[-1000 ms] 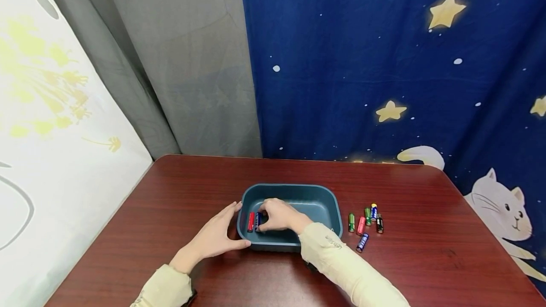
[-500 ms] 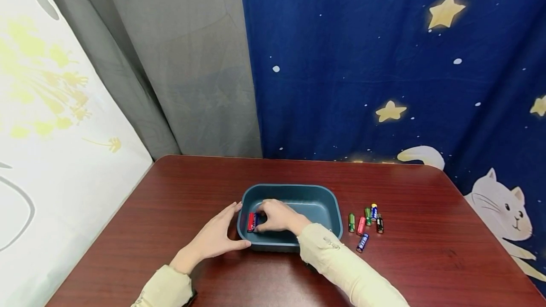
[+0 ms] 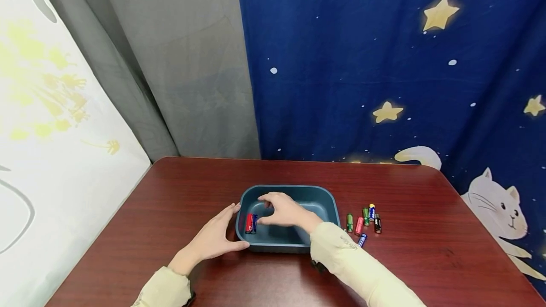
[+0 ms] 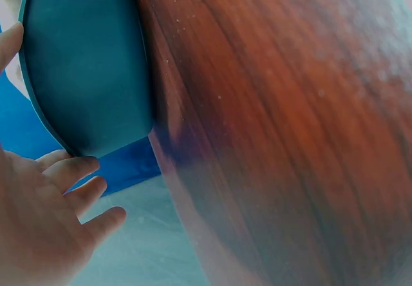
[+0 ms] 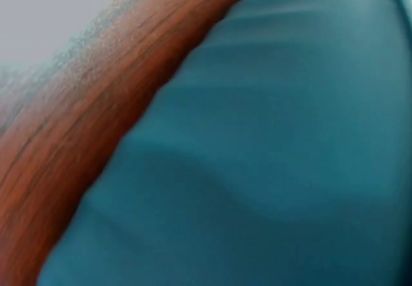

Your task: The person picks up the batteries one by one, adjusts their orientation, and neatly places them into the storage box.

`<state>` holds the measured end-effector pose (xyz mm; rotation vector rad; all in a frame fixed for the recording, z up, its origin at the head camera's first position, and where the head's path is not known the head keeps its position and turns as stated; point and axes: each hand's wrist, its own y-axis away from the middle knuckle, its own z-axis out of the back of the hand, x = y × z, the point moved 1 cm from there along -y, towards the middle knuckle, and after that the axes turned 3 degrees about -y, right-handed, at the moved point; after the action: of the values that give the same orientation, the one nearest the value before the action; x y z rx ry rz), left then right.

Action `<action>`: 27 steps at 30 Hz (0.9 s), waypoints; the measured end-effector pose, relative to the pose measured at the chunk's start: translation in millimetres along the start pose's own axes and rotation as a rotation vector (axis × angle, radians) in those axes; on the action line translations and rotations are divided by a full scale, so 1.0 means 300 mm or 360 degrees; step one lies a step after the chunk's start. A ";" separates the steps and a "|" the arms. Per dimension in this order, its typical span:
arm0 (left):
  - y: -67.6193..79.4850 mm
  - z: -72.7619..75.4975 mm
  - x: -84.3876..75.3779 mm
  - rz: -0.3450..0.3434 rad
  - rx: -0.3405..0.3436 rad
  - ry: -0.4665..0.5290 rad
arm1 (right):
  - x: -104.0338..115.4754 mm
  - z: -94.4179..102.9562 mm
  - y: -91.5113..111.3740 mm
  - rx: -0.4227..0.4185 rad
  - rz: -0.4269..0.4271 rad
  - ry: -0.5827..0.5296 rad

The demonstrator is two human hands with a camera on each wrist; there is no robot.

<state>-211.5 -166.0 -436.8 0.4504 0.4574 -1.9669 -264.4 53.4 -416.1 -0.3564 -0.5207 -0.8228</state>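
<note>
A teal rectangular plastic box stands on the table. Inside, at its left end, a red battery and a dark blue battery lie side by side. My left hand rests against the box's left side, fingers and thumb spread along the rim; the left wrist view shows those fingertips at the box edge. Over the box hovers my right hand, its fingers parted with nothing between them, just right of the two batteries. The right wrist view holds only the box and table, blurred.
Right of the box lie several loose batteries: a green one, a pink-red one, a black one and others close by. A blue one is partly behind the right sleeve. Curtains hang behind the brown table.
The dark blue battery has shifted left against the red one. My right hand has let go of it and moved up and right. The left hand stays at the box.
</note>
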 end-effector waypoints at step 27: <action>-0.002 0.002 -0.005 -0.0035 -0.0030 -0.0031 | -0.223 0.298 0.351 -0.0612 -0.0044 -0.0158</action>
<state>-211.5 -165.0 -435.4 0.4156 0.4699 -1.9846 -248.2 203.9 -391.3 -0.7479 -0.4590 -0.9355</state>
